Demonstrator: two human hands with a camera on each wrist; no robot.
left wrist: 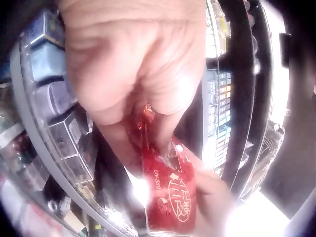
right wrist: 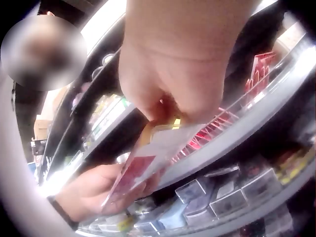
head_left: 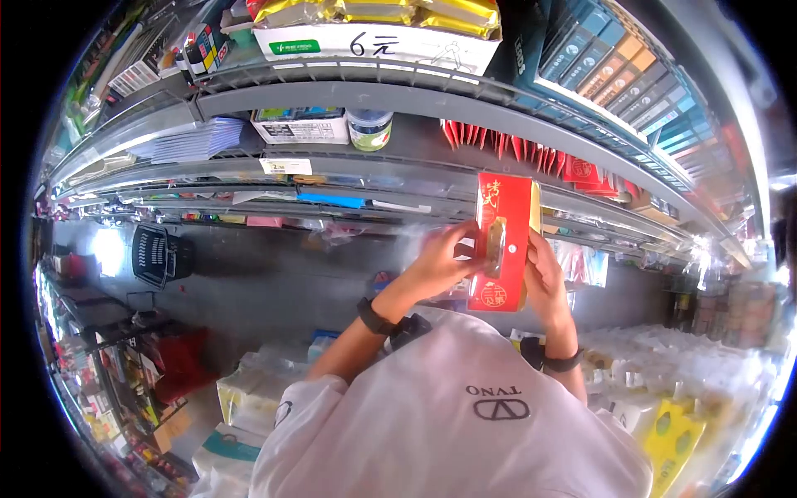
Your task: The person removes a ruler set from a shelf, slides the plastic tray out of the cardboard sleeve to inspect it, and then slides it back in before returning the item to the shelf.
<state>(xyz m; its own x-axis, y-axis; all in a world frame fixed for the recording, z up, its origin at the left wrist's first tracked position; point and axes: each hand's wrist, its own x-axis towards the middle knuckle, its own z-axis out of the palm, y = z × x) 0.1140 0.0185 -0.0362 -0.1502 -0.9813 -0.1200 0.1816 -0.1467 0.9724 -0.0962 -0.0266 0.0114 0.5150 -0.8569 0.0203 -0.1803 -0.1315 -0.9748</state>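
Note:
Both hands hold up a flat red package (head_left: pixel 505 241) in front of the shelves. It carries gold Chinese characters, a small white dot and a see-through window in its middle. The left hand (head_left: pixel 452 259) grips its left edge, fingertips at the window. At the opposite edge, the right hand (head_left: pixel 546 278) holds the package along its yellowish side. In the left wrist view, the package (left wrist: pixel 170 197) shows a round gold emblem below the left hand's fingers. Its pale back (right wrist: pixel 168 143) faces the right wrist view, where the right hand's fingertips are partly hidden.
Several red packets (head_left: pixel 531 145) hang on the shelf behind the package. A tub (head_left: pixel 369 130) and a white box (head_left: pixel 299 126) stand to their left. Above is a carton marked 6元 (head_left: pixel 378 48). A dark basket (head_left: pixel 152 256) sits on the floor at left.

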